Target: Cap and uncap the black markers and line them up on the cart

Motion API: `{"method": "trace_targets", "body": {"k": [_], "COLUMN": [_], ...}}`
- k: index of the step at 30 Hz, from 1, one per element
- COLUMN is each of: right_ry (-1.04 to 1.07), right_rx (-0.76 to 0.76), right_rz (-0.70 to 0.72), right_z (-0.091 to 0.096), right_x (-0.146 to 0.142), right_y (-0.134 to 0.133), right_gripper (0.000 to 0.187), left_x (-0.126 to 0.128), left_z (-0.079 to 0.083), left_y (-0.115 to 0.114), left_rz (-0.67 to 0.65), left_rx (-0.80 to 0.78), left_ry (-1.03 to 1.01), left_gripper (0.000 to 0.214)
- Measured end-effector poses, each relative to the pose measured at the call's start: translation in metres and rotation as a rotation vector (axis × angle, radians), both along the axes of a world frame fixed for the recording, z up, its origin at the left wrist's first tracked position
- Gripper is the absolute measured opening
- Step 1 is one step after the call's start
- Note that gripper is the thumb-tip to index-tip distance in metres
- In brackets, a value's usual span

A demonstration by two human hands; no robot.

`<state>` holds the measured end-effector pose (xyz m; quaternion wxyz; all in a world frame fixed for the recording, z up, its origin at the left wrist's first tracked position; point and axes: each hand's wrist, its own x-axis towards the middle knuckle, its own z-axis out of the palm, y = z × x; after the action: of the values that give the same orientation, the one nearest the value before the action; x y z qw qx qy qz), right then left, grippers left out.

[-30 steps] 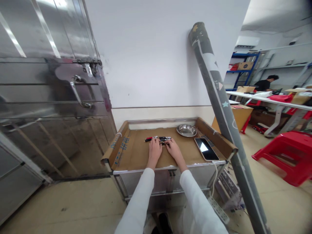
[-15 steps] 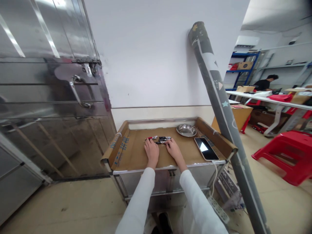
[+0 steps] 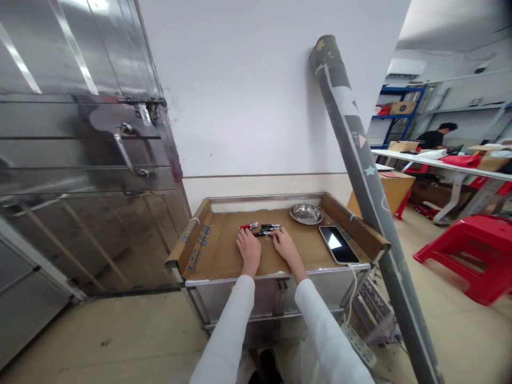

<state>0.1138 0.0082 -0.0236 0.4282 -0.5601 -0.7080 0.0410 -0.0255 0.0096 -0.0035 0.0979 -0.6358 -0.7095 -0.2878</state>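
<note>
On the cardboard-lined cart top (image 3: 224,256) lie a red pen (image 3: 248,226) and several black pens (image 3: 270,227) in a small group. Just below the red pen rests my left hand (image 3: 248,249), its fingers lowered to the cardboard and slightly spread, with nothing visible in them. The nearest black pen (image 3: 262,233) points toward this hand's thumb. My right hand (image 3: 285,246) has its fingertips closed together at the right end of that pen. Its fingers partly cover the pen's end.
A round metal dish (image 3: 306,214) sits at the back right of the cart, with a phone (image 3: 338,245) on a white cable nearer me. Cardboard-covered rails edge the sides. A grey patterned roll (image 3: 360,144) leans against the right corner. A red stool (image 3: 472,256) and a seated person (image 3: 434,137) are farther right.
My left hand's fingers have drawn back slightly from the red pen, which now shows more fully. My right hand stays almost in the same place at the black pen.
</note>
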Motion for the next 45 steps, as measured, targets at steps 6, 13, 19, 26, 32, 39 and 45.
{"method": "trace_targets", "body": {"k": [6, 13, 19, 26, 32, 39, 45], "right_ry": [0.006, 0.008, 0.000, 0.001, 0.022, 0.100, 0.104], "right_rx": [-0.005, -0.013, -0.015, 0.005, 0.021, 0.052, 0.027], "right_rz": [0.011, 0.007, -0.002, 0.007, -0.001, -0.004, -0.005], "right_z": [0.002, 0.002, 0.002, 0.001, 0.001, 0.002, 0.004], "right_x": [-0.001, -0.001, 0.000, -0.001, 0.000, -0.002, -0.002], "right_y": [-0.001, -0.001, -0.001, 0.000, 0.000, -0.002, -0.003], "right_gripper": [0.023, 0.024, 0.024, 0.023, 0.025, 0.032, 0.030], "left_x": [0.000, 0.000, -0.001, -0.003, -0.003, -0.003, -0.003], "left_z": [-0.001, 0.002, 0.001, 0.003, 0.009, 0.009, 0.013], "left_y": [0.002, 0.001, 0.002, 0.002, 0.001, 0.001, -0.003], "left_rz": [0.054, 0.111, 0.091, 0.068, -0.145, -0.449, -0.561], "left_rx": [0.015, 0.005, 0.000, 0.039, 0.150, 0.236, 0.194], "left_ry": [0.005, -0.019, -0.013, -0.031, -0.071, -0.113, -0.145], "left_gripper": [0.035, 0.031, 0.032, 0.034, 0.024, 0.019, 0.018]}}
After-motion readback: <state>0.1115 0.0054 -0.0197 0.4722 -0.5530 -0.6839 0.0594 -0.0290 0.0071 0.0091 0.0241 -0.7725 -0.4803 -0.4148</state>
